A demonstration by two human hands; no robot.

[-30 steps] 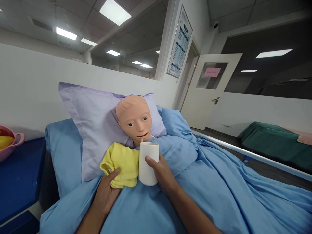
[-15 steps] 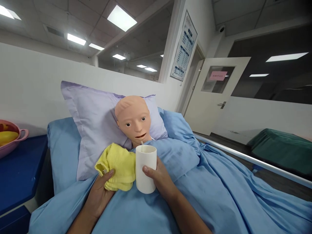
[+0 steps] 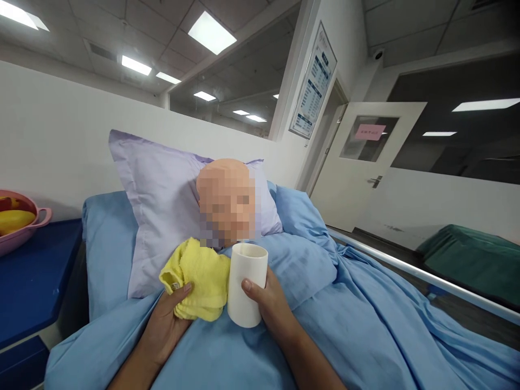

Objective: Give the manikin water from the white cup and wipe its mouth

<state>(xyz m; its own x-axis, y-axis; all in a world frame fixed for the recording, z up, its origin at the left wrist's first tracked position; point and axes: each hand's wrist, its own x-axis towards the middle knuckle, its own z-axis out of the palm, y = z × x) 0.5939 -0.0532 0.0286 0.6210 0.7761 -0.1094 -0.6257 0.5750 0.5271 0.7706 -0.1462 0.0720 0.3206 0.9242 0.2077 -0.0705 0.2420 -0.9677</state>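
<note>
My right hand [image 3: 270, 306] is wrapped round a white cup [image 3: 245, 284], held upright just below the chin of a training manikin [image 3: 226, 201]. A thin straw rises from the cup toward the manikin's mouth. My left hand [image 3: 166, 319] grips a bunched yellow towel [image 3: 199, 276] that lies beside the cup under the manikin's chin. The manikin lies in bed with its head on a lilac pillow [image 3: 162, 200], and a blue sheet [image 3: 345, 330] covers it up to the neck.
A pink bowl [image 3: 20, 227] with something yellow in it sits on a blue bedside cabinet [image 3: 32, 281] at the left. A metal bed rail [image 3: 422, 276] runs along the right side. Beyond it are a green-covered bed [image 3: 475, 260] and a white door [image 3: 357, 168].
The view has drifted a little, shifting the scene rightward. Both hands keep their grips; the cup and towel stay under the manikin's chin with barely any movement.
</note>
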